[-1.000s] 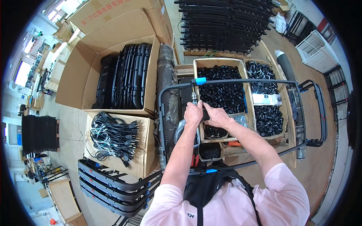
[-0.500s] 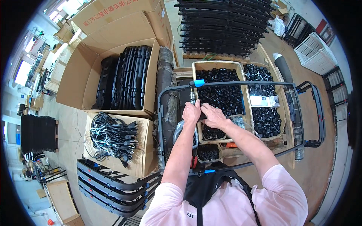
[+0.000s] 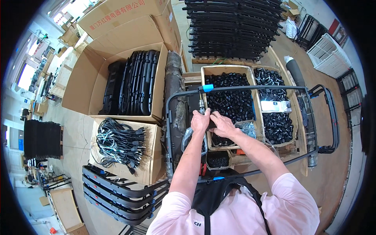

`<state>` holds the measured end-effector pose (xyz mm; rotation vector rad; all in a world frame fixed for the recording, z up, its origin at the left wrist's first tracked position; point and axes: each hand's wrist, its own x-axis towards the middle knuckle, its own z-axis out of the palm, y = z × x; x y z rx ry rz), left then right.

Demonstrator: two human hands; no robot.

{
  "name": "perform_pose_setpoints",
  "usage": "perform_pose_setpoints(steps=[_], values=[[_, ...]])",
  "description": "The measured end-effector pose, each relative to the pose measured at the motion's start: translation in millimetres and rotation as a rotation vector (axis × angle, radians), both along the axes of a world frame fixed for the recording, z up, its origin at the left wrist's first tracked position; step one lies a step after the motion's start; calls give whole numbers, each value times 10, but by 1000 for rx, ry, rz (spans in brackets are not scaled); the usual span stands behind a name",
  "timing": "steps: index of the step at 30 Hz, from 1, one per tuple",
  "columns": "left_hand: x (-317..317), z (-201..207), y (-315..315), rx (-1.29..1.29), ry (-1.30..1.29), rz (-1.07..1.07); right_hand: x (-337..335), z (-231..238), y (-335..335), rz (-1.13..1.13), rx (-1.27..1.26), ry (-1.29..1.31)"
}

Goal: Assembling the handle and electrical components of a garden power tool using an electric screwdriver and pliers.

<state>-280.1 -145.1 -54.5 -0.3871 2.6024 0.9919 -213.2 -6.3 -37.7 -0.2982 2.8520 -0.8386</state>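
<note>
Both my hands are closed round a power drill whose chuck and bit point away from me. My left hand wraps its left side. Pressed against its right side is my right hand; most of the drill body is hidden under the fingers. The bit reaches the far bar of a black rectangular frame, close to a blue clip; whether it touches a screw is too small to tell. This frame lies across the bins in front of me, and a second blue clip sits on its near bar.
Wooden bins hold many black knobs, with a white box on top at right. To the left are a carton of black panels, bundled power cords and stacked black frames. Black bars are piled beyond.
The whole view has shifted slightly. My hands and the drill sit a little nearer to me, still at the same place on the frame's far bar.
</note>
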Motion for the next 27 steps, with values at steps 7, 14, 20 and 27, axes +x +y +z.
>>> perform_pose_setpoints(steps=[7, 14, 20, 27], values=[[70, -14, 7, -6, 71, -16, 56, -39, 8, 1, -11, -29], [178, -79, 16, 16, 143, 12, 109, 5, 12, 21, 52, -24], [336, 7, 87, -16, 183, -51, 320, 46, 126, -39, 70, -16], [366, 33, 163, -53, 283, -92, 287, -31, 276, -12, 76, -2]])
